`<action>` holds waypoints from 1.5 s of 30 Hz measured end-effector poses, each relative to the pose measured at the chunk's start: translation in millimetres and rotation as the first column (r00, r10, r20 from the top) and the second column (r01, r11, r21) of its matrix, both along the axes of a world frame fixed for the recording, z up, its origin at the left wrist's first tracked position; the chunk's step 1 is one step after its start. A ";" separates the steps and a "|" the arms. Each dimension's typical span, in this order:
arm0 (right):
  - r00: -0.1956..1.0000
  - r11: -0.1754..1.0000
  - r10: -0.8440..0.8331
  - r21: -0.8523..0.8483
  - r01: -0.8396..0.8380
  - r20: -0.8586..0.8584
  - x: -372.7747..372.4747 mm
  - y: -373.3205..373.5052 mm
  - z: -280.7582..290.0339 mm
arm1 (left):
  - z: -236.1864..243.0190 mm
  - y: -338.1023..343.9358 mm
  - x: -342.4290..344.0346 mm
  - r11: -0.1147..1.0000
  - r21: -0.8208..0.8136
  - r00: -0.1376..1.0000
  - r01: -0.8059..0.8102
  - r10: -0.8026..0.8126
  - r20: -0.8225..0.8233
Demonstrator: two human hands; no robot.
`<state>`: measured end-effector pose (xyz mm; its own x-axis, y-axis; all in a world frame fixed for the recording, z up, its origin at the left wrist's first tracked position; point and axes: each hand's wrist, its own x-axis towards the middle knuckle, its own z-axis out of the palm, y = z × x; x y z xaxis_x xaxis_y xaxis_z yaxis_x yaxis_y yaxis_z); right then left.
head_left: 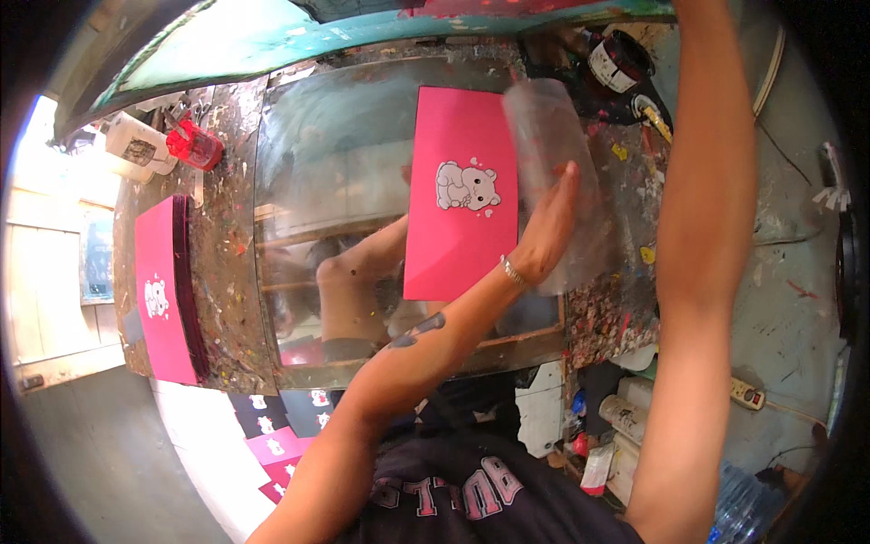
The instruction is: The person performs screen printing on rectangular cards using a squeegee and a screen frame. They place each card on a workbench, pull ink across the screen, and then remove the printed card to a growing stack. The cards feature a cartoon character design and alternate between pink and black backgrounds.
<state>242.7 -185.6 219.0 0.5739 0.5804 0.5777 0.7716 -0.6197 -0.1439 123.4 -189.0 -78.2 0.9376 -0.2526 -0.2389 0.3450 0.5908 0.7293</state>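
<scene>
A bright pink rectangular sheet [453,254] with a white cartoon bear print lies on a glass tabletop panel [335,118]. Along its right edge stands a curled, see-through plastic film [539,109], partly smeared by motion. My left hand [548,227], with a bracelet at the wrist, rests against this film; its fingers are stretched out and together, gripping nothing. My right arm [702,227] reaches up past the table's right side, and its hand is beyond the top edge of the picture.
A stack of pink printed sheets [163,299] sits at the table's left end. Behind it are a red container [195,145] and a white bottle [138,150]. At the far right stands a dark paint tub [618,63]. More printed sheets [276,444] lie below the table.
</scene>
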 end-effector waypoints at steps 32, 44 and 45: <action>0.850 0.957 -0.056 -0.271 -0.104 -0.524 -116.4 -48.5 -275.1 | -8.8 221.8 -146.4 -0.227 0.936 0.907 -0.269 -0.386 0.167; 0.985 0.982 0.034 -0.175 -0.065 -0.171 14.1 -21.5 -297.1 | -8.3 222.5 -145.8 -0.219 0.932 0.908 -0.289 -0.372 0.194; 0.977 0.985 0.040 -0.157 -0.073 -0.208 27.3 -18.0 -292.4 | -8.0 222.0 -143.7 -0.214 0.930 0.907 -0.298 -0.368 0.206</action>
<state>270.0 -203.5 -73.5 0.6331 0.6920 0.3470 0.7709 -0.6041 -0.2019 -20.3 33.1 -86.2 0.9967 -0.0748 0.0308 -0.0809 -0.9132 0.3994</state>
